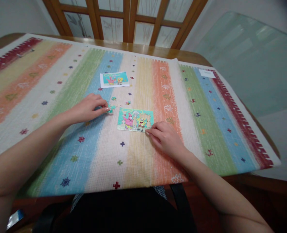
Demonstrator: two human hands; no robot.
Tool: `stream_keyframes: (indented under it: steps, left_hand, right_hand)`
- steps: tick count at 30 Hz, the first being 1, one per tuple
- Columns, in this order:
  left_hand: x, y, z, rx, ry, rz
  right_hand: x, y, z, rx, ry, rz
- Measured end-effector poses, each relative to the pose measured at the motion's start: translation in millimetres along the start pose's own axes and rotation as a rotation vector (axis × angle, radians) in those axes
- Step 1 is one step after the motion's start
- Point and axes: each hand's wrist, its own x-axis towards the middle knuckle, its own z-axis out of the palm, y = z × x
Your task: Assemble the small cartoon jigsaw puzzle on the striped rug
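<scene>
Touching loose pcs (111, 109) (head view): L hand (93, 106), pinch unclear. R hand (166, 137), fingertips at near R corner of puzzle (135, 121), grip unclear, prob. steadying it btwn hands. Pic card (115, 79) beyond L hand, likely for viewing.

light soft, muted | reflections on glossy panel (242, 68) | upper-right corner dark | edges stretched

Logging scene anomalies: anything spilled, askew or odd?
One thing: a shiny silver-and-blue item at lower left, below the tablecloth's near edge, away from the puzzle. Possibly dropped; too unclear to identify. No spill visible.
</scene>
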Motion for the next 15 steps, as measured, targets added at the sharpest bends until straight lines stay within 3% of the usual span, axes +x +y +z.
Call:
stream_keyframes:
  steps: [6,10,15]
  left_hand:
    - [-3.2,-8.9,-4.4,0.087,-0.117,0.016]
    - [-12.7,-18.6,-8.2,0.072,-0.202,0.029]
    - [-19.9,-18.9,-5.9,0.108,-0.166,-0.019]
  right_hand:
    - [10.2,8.6,-17.0,0.036,-0.096,-0.014]
    - [31.1,22.1,-29.3,0.060,-0.062,-0.019]
    - [71.8,31.4,-27.7,0.079,-0.078,-0.025]
